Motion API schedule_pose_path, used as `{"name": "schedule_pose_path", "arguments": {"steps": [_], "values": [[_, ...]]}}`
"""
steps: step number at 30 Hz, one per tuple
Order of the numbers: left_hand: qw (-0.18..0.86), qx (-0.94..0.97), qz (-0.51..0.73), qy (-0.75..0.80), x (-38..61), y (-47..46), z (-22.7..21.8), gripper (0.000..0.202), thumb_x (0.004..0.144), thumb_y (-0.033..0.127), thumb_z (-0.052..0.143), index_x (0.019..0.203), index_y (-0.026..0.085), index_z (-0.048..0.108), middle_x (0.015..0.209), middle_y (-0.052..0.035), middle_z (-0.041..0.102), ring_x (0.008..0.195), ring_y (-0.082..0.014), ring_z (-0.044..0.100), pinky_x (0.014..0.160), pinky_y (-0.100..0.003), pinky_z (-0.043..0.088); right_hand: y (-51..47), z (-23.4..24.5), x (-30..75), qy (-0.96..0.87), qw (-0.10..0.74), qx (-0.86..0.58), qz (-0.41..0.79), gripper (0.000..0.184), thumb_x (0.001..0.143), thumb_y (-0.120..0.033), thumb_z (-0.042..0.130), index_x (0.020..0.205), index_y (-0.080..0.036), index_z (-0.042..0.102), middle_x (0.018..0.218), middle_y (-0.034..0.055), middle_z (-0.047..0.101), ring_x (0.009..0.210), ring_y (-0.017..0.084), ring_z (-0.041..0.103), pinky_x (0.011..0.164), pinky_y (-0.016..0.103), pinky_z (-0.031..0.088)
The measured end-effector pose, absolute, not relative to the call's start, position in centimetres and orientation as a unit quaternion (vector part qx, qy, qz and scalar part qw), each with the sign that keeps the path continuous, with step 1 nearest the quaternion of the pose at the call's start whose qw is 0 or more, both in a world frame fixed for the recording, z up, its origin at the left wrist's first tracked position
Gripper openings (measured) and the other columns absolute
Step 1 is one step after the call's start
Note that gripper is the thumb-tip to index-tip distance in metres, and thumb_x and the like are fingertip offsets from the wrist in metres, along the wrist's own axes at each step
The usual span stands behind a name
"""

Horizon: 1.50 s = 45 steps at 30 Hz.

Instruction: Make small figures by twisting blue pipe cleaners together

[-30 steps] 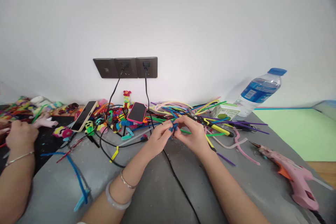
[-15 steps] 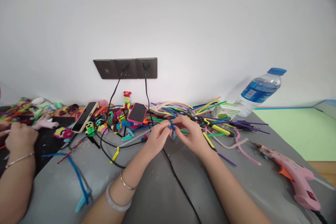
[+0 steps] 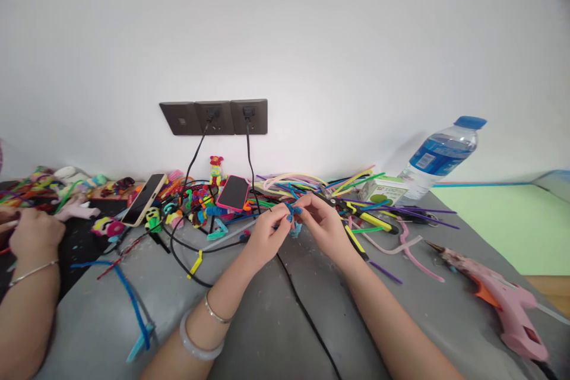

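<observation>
My left hand [image 3: 266, 231] and my right hand [image 3: 324, 225] meet above the grey tabletop [image 3: 267, 320], fingertips pinched together on a small blue pipe-cleaner piece [image 3: 291, 218]. Both hands are closed on it, and most of the piece is hidden between the fingers. Just behind them lies a heap of coloured pipe cleaners [image 3: 307, 185]. A black cable [image 3: 303, 309] runs under my hands toward the front edge.
A pink glue gun [image 3: 503, 309] lies at the right, a water bottle [image 3: 440, 157] and a small green box [image 3: 383, 190] behind. Two phones [image 3: 145, 197] [image 3: 232, 192] and small figures sit near the wall sockets [image 3: 214, 117]. Another person's hand [image 3: 33, 234] works at the left.
My fingers have shifted slightly on the blue piece, turning it; the hands stay in the same spot. The other person's hand has barely moved.
</observation>
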<state>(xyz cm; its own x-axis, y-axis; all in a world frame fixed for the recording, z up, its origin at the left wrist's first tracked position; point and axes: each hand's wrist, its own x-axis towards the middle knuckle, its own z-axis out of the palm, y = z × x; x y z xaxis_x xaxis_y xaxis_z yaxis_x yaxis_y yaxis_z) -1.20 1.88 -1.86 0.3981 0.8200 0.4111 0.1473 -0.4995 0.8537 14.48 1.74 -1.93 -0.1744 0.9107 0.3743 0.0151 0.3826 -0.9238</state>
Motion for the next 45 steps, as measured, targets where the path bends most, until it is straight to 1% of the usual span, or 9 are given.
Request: {"name": "schedule_pose_path", "arguments": {"steps": [5, 11, 14, 18, 25, 29, 33, 37, 45], "values": [[0.42, 0.734, 0.432, 0.312, -1.3, 1.8, -1.8, 0.033, 0.098, 0.032, 0.039, 0.072, 0.017, 0.052, 0.074, -0.0013, 0.05, 0.068, -0.0132, 0.047, 0.065, -0.025, 0.036, 1.6, -1.6, 14.8, -0.64, 0.534, -0.348, 0.43, 0.018, 0.093, -0.038, 0.056, 0.086, -0.021, 0.056, 0.076, 0.0008, 0.057, 0.064, 0.014, 0.058, 0.063, 0.029, 0.05], [0.431, 0.712, 0.445, 0.331, -1.0, 1.4, -1.8, 0.031, 0.097, 0.032, 0.039, 0.07, 0.018, 0.046, 0.071, 0.0001, 0.047, 0.067, -0.013, 0.045, 0.064, -0.025, 0.036, 1.2, -2.0, 15.0, -0.723, 0.495, -0.389, 0.285, 0.018, 0.095, -0.03, 0.05, 0.112, -0.022, 0.047, 0.095, 0.0059, 0.06, 0.076, 0.018, 0.06, 0.072, 0.033, 0.049], [0.454, 0.706, 0.433, 0.328, -0.9, 1.3, -1.6, 0.033, 0.096, 0.034, 0.04, 0.067, 0.018, 0.045, 0.069, 0.0003, 0.047, 0.068, -0.0131, 0.046, 0.066, -0.025, 0.036, 1.1, -1.9, 15.1, -0.761, 0.439, -0.409, 0.248, 0.008, 0.098, -0.026, 0.043, 0.102, -0.022, 0.048, 0.084, 0.0037, 0.059, 0.073, 0.018, 0.058, 0.07, 0.031, 0.046], [0.518, 0.658, 0.432, 0.334, -0.8, 1.4, -1.3, 0.037, 0.093, 0.041, 0.043, 0.064, 0.018, 0.045, 0.067, -0.0007, 0.05, 0.07, -0.0145, 0.05, 0.068, -0.026, 0.04, 1.1, -1.6, 15.2, -0.778, 0.418, -0.402, 0.242, 0.015, 0.099, -0.024, 0.038, 0.088, -0.023, 0.048, 0.076, 0.0026, 0.056, 0.069, 0.018, 0.055, 0.066, 0.03, 0.044], [0.607, 0.553, 0.438, 0.366, -0.3, 1.8, -1.8, 0.046, 0.084, 0.056, 0.054, 0.061, 0.017, 0.049, 0.063, 0.0, 0.049, 0.061, -0.0123, 0.048, 0.057, -0.025, 0.038, 1.4, -1.7, 14.7, -0.763, 0.499, -0.355, 0.208, 0.01, 0.096, -0.02, 0.047, 0.093, -0.023, 0.056, 0.111, 0.0109, 0.056, 0.108, 0.024, 0.055, 0.092, 0.041, 0.046], [0.661, 0.499, 0.434, 0.355, -0.3, 1.8, -1.8, 0.043, 0.082, 0.049, 0.058, 0.058, 0.018, 0.04, 0.058, 0.0045, 0.037, 0.051, -0.0071, 0.031, 0.048, -0.022, 0.024, 1.6, -1.8, 14.3, -0.711, 0.54, -0.37, 0.256, 0.008, 0.093, -0.025, 0.055, 0.087, -0.022, 0.06, 0.106, 0.0096, 0.056, 0.107, 0.024, 0.055, 0.091, 0.04, 0.045], [0.664, 0.496, 0.438, 0.347, -0.2, 1.7, -1.8, 0.039, 0.082, 0.04, 0.056, 0.056, 0.019, 0.035, 0.054, 0.0071, 0.027, 0.048, -0.0061, 0.02, 0.046, -0.023, 0.015, 1.7, -1.7, 14.2, -0.647, 0.542, -0.392, 0.366, 0.023, 0.089, -0.041, 0.061, 0.078, -0.02, 0.059, 0.084, 0.0048, 0.055, 0.08, 0.019, 0.054, 0.07, 0.032, 0.046], [0.599, 0.546, 0.462, 0.36, 0.1, 1.6, -2.4, 0.04, 0.084, 0.039, 0.053, 0.053, 0.02, 0.034, 0.051, 0.0062, 0.028, 0.049, -0.0071, 0.023, 0.048, -0.026, 0.017, 1.3, -1.3, 14.0, -0.564, 0.523, -0.373, 0.52, 0.035, 0.085, -0.051, 0.063, 0.073, -0.02, 0.052, 0.065, -0.0028, 0.049, 0.058, 0.012, 0.044, 0.056, 0.026, 0.039], [0.519, 0.597, 0.488, 0.37, 0.1, 0.5, -2.0, 0.045, 0.088, 0.04, 0.049, 0.05, 0.02, 0.035, 0.048, 0.0031, 0.036, 0.049, -0.0096, 0.031, 0.052, -0.029, 0.024, 1.8, -1.0, 14.6, -0.457, 0.547, -0.371, 0.596, 0.038, 0.074, -0.052, 0.073, 0.067, -0.021, 0.052, 0.059, -0.0043, 0.043, 0.051, 0.01, 0.037, 0.048, 0.025, 0.034]]}}
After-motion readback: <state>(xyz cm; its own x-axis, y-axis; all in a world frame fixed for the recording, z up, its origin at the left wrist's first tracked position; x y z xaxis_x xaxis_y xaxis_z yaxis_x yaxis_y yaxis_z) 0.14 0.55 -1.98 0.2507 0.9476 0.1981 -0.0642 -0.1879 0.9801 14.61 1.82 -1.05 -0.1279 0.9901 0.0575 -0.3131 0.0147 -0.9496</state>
